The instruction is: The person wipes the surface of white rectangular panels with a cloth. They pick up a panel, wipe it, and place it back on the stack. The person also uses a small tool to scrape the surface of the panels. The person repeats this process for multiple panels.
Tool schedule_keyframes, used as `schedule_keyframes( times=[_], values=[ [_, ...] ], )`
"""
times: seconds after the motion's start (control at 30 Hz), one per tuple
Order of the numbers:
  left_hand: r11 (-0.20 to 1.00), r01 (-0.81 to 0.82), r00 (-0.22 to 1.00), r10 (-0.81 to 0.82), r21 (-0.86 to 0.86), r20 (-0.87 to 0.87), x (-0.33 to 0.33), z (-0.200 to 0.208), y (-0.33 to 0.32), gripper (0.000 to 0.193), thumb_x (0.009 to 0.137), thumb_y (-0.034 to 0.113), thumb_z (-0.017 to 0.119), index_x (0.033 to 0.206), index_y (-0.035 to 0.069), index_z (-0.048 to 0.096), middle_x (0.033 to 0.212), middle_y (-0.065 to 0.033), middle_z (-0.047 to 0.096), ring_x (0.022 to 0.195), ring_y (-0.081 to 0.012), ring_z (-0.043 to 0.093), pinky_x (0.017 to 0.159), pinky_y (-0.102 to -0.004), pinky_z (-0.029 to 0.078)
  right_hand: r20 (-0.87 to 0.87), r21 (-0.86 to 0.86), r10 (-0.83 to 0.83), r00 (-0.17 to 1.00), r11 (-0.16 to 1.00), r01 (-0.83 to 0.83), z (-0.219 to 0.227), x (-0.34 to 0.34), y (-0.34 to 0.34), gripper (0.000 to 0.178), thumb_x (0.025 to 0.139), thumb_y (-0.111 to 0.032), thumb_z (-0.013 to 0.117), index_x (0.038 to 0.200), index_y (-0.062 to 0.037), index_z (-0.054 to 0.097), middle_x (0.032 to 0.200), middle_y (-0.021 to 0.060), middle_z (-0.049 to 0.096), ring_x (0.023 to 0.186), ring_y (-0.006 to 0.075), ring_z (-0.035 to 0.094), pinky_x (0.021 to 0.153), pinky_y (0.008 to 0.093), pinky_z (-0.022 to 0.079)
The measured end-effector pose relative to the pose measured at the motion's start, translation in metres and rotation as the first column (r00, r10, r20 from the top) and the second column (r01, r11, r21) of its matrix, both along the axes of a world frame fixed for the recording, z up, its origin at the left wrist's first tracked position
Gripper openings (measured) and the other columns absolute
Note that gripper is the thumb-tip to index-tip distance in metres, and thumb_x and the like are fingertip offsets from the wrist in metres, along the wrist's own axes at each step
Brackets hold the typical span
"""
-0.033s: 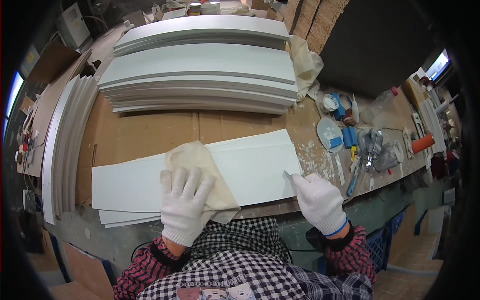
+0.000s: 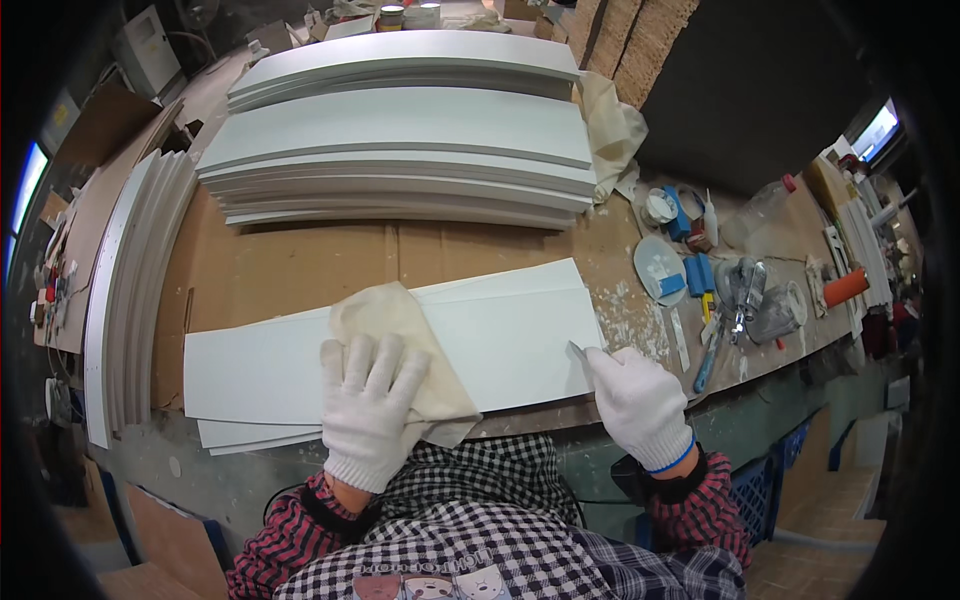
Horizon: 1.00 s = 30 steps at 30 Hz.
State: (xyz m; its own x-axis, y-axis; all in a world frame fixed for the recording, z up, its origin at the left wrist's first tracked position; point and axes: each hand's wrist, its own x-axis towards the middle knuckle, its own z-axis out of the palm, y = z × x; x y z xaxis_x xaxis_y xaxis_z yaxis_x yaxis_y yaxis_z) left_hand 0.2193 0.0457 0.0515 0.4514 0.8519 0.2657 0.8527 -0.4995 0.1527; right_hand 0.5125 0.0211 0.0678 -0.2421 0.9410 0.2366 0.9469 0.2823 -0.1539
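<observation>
Near the table's front edge, a white board (image 2: 520,345) lies on other white boards, skewed so their edges stick out. My left hand (image 2: 368,400), in a white knitted glove, rests flat with fingers spread, partly on a cream cloth (image 2: 388,310) and partly on the board. The cloth is draped over the middle of the board. At the board's right end, my gloved right hand (image 2: 640,405) is closed around a thin metal blade (image 2: 577,352). The blade's tip points up and left over the board; its handle is hidden in the fist.
Stacked white boards (image 2: 400,120) stand behind on brown cardboard (image 2: 290,265). More boards (image 2: 125,290) stand on edge at left. To the right lie blue blocks (image 2: 697,273), a blue-handled tool (image 2: 707,362), a clear bottle (image 2: 752,215) and an orange roll (image 2: 846,287).
</observation>
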Motion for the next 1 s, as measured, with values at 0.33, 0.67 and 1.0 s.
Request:
schedule_keyframes(
  times=[0.33,0.67,1.0],
  values=[
    [1.000,0.017,1.000,-0.017,0.015,0.019,-0.001,0.000,0.001,0.068,0.053,0.028,0.083,0.113,0.006,0.059,0.117,-0.0146,0.053,0.107,-0.0361,0.047,0.098,-0.0566,0.033,0.014,0.000,-0.100,0.995,0.995,0.100,-0.003,-0.009,-0.003,0.018,0.084,-0.009,0.061,0.102,-0.0108,0.061,0.076,0.0105,0.055,0.065,0.0307,0.062,0.055,0.0409,0.050],
    [1.000,0.014,1.000,-0.014,0.012,0.020,-0.001,0.000,0.001,0.069,0.053,0.028,0.082,0.114,0.006,0.059,0.116,-0.0144,0.053,0.107,-0.0356,0.047,0.098,-0.0562,0.033,0.010,0.016,-0.114,0.993,0.993,0.113,-0.006,-0.014,-0.006,0.020,0.083,-0.010,0.062,0.104,-0.0102,0.061,0.078,0.0113,0.054,0.063,0.0312,0.062,0.054,0.0407,0.050],
    [1.000,0.021,1.000,-0.021,0.019,0.009,-0.001,0.000,0.001,0.068,0.055,0.030,0.082,0.114,0.006,0.059,0.116,-0.0140,0.053,0.106,-0.0354,0.047,0.097,-0.0557,0.034,-0.084,0.059,-0.205,0.975,0.976,0.210,-0.013,-0.009,-0.005,0.014,0.085,-0.011,0.063,0.099,-0.0113,0.061,0.079,0.0120,0.057,0.062,0.0326,0.063,0.054,0.0409,0.051]
  ],
)
